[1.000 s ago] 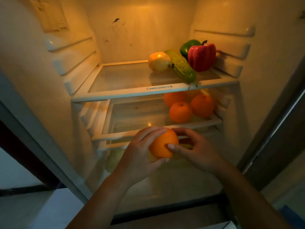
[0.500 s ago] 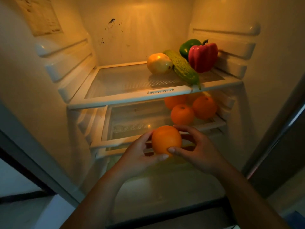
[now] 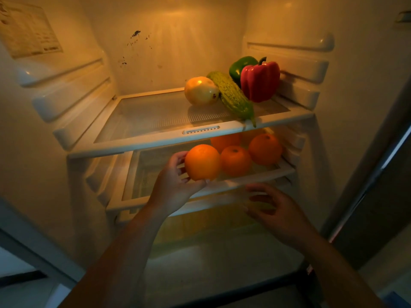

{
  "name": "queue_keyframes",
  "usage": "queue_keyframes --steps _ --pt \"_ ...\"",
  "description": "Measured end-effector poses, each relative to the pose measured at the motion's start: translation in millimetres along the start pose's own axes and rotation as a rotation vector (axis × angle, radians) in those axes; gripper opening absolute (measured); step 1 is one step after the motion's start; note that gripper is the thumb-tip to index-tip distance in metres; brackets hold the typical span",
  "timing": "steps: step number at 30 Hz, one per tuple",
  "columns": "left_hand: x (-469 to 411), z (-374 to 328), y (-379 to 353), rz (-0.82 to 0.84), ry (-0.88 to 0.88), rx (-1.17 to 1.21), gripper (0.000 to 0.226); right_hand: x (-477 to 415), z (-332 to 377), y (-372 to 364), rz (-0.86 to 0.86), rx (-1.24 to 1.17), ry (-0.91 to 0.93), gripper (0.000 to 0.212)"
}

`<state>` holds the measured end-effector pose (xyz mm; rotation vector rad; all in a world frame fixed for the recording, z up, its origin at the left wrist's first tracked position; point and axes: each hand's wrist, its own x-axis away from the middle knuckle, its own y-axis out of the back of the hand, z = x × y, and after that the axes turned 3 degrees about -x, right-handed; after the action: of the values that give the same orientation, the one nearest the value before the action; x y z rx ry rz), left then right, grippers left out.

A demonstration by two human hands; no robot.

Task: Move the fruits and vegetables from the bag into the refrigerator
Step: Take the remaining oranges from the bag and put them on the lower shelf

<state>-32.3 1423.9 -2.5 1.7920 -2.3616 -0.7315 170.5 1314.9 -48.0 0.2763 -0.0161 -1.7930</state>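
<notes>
The fingers of the left hand curl round the left side of an orange, with the thumb under it. The fruit is held at the front edge of the middle shelf of the refrigerator, just left of three other oranges lying on that shelf's right half. Whether the held orange touches the shelf cannot be told. The right hand hovers lower and to the right, in front of the shelf edge. Its fingers are loosely bent and apart, holding nothing, and it is blurred. On the upper shelf, toward the right, lie a round yellow fruit, a bitter gourd touching it, a red pepper and, behind, a green pepper. A paper label is stuck to the left wall.
</notes>
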Motion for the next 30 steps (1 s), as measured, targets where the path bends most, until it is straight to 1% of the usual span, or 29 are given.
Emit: queue_keyframes --steps 5,10,16,23,30 --pt "-10.2 3.6 -6.1 -0.048 -0.035 -0.152 0.073 0.3 -3.6 5.1 0.005 0.045 -0.021 0.038" --pt "-13.4 7.3 -2.1 -0.099 -0.028 -0.207 0.073 -0.8 -6.8 10.8 0.013 0.091 -0.015 0.038" --pt "-14.5 5.7 -7.2 -0.095 0.020 -0.190 0.071 1.1 -10.9 9.2 0.009 0.098 -0.038 0.037" --pt "-25.9 9.3 -14.2 -0.124 0.053 -0.183 0.072 5.5 -25.8 10.5 0.020 0.216 -0.042 0.039" --pt "-35.7 10.5 -19.2 -0.089 0.061 -0.168 0.074 0.9 -25.3 13.2 0.042 0.281 -0.031 0.038"
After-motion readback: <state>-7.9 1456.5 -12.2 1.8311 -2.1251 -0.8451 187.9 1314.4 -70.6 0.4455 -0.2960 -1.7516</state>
